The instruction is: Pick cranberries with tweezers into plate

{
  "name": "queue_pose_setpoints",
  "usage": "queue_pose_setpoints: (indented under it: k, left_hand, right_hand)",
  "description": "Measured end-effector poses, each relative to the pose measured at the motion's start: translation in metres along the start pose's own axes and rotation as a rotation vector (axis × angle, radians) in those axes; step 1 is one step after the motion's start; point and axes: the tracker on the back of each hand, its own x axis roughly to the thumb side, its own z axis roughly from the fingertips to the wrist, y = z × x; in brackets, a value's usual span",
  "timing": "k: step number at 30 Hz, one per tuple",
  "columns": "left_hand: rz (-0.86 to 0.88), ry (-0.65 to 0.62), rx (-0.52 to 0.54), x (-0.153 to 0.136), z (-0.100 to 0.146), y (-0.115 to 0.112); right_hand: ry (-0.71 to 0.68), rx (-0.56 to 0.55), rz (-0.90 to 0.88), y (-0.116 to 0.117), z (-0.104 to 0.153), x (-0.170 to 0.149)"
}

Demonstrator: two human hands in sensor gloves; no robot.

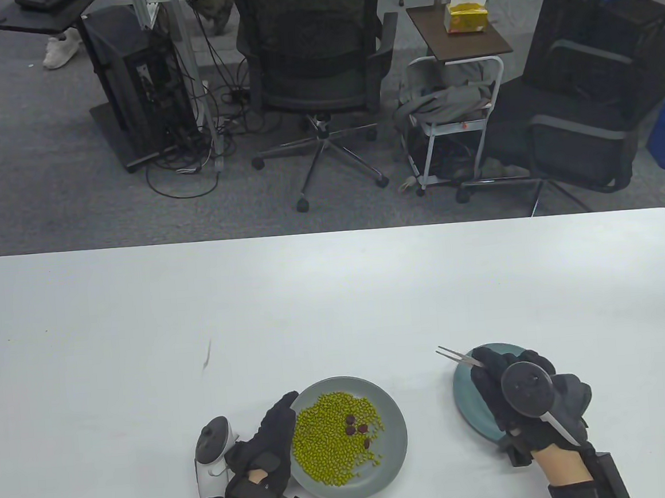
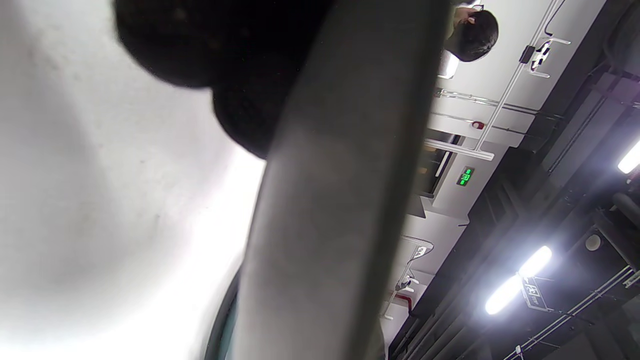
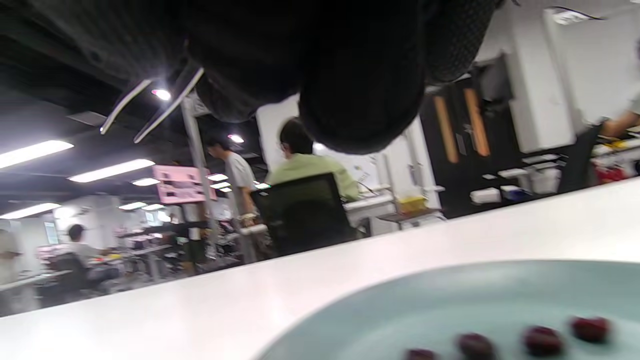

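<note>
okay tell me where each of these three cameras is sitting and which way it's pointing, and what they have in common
Table view: high above the white table, looking down and outward; shows left hand at the grey plate, right hand holding tweezers over the teal plate.
Left wrist view: low beside that plate's rim, tilted toward the ceiling; dark glove fingertips.
Right wrist view: low over the teal plate, facing the office; gloved fingers.
Shared: tweezers and teal plate, in table and right wrist views.

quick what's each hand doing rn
Left hand: holds nothing, fingers rest against the rim of the grey plate.
Right hand: grips the tweezers over the teal plate, tips apart and empty.
</note>
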Motion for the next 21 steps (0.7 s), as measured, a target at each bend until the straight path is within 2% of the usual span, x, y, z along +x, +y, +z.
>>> queue_pose_setpoints:
  k: [3, 4, 6, 11, 16, 21]
  left_hand:
    - [0.016, -0.003, 0.010, 0.000, -0.001, 0.000]
    - [0.019, -0.002, 0.006, 0.000, -0.001, 0.001]
    - [0.021, -0.001, 0.009, 0.000, 0.000, 0.000]
    - [0.023, 0.001, 0.004, 0.001, 0.000, 0.001]
    - [0.015, 0.003, 0.000, 0.001, 0.001, 0.002]
    - [0.005, -0.002, -0.003, 0.001, 0.001, 0.001]
  right_hand:
    - [-0.129, -0.007, -0.004, 0.002, 0.009, 0.025]
    - [-0.213, -0.004, -0.012, 0.003, 0.015, 0.039]
    - [-0.274, -0.020, -0.005, 0.003, 0.023, 0.054]
    - [-0.432, 0.033, -0.039, 0.005, 0.036, 0.077]
    - [-0.463, 0.094, -0.029, 0.007, 0.038, 0.077]
    - [-0.463, 0.106, -0.028, 0.009, 0.036, 0.076]
